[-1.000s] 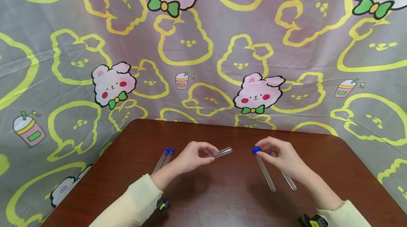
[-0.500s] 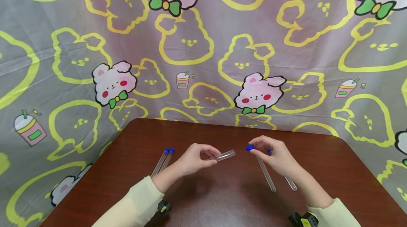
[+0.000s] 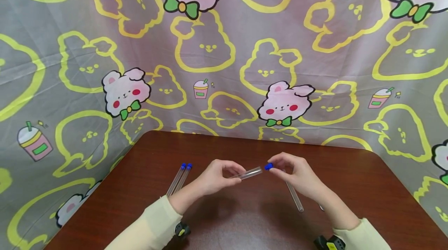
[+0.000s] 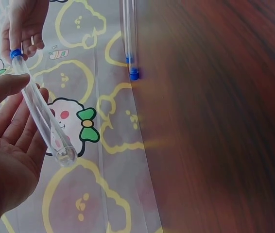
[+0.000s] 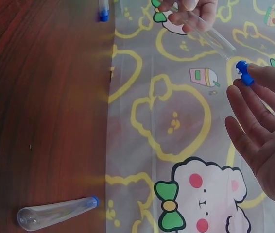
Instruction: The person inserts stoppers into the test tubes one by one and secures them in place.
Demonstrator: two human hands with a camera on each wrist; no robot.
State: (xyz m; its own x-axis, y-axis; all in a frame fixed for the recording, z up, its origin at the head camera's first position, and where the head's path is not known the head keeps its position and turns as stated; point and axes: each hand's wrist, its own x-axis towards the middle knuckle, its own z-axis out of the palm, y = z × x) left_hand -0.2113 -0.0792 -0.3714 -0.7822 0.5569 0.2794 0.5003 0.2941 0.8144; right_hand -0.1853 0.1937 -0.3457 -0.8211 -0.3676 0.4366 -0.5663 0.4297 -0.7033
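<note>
My left hand (image 3: 215,177) holds a clear test tube (image 4: 44,119) between thumb and fingers, tilted, its rounded end toward the palm side and its mouth pointing right. Facing that mouth, my right hand (image 3: 294,174) pinches a small blue cap (image 3: 268,166) between thumb and fingertips. In the head view and the right wrist view a small gap shows between cap and mouth. In the left wrist view they overlap, so contact cannot be judged there. Below my right hand lies another test tube (image 3: 295,196), its upper end hidden by the hand.
Two blue-capped test tubes (image 3: 177,178) lie side by side left of my left forearm. Another capped tube (image 5: 55,213) lies right, mostly hidden in the head view. All rest on the brown wooden table (image 3: 241,222), with a patterned cloth (image 3: 224,75) behind.
My right hand has moved left with the blue cap, away from the tubes on the right. My left hand has shifted slightly right with its test tube, narrowing the gap.
</note>
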